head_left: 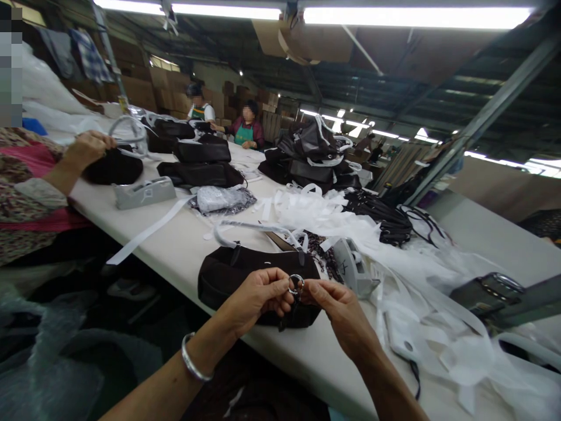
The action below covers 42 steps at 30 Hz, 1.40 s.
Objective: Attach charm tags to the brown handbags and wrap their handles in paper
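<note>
Fingers (275, 288) clamped on a shiny metal ring (297, 276)!
Left hand (256, 295) pinches one side, right hand (344, 313) the other; the ring is right in front of a dark handbag (228, 272) lying on the white table (175, 257).

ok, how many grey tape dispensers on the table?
2. One grey dispenser sits further left on the table; another grey dispenser is just right of the dark bag. More could be hidden under the white strips.
</note>
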Tool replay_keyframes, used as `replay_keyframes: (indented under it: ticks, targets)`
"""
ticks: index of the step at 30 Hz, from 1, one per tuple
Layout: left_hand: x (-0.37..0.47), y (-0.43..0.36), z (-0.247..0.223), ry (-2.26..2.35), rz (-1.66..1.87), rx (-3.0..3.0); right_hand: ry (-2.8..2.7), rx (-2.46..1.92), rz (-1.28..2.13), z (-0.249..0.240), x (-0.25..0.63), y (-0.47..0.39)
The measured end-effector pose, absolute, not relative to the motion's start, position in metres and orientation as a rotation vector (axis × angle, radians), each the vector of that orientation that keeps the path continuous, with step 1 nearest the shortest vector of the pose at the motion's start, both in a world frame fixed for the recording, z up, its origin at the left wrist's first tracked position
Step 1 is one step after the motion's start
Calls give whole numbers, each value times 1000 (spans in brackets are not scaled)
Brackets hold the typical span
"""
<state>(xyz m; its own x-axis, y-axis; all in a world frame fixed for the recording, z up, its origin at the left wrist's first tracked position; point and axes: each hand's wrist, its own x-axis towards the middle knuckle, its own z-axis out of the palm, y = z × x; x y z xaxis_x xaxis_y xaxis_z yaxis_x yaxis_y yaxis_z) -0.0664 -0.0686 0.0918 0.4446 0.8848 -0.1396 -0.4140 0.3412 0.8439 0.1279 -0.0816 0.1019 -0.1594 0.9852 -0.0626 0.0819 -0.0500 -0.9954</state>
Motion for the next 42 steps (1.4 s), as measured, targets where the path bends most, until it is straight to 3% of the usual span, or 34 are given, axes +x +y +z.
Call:
replay_keyframes:
  ticks: [12, 18, 26, 31, 37, 42]
  targets:
    - [-47, -73, 74, 736, 1058, 800, -1321, -1328, 1087, 91, 108, -89]
    - [-56, -60, 76, 967, 935, 1285, -1519, -1468, 928, 88, 112, -85]
    - [-49, -47, 82, 950, 932, 1315, -1367, -1273, 1121, 84, 112, -74]
    - [-40, -39, 78, 940, 987, 1261, -1210, -1308, 1075, 65, 112, -67]
    - [-34, 18, 65, 896, 746, 1365, -1088, -1304, 1131, 60, 125, -40]
    - [-10, 96, 42, 1230, 589, 1549, -1051, -1358, 1105, 55, 131, 4]
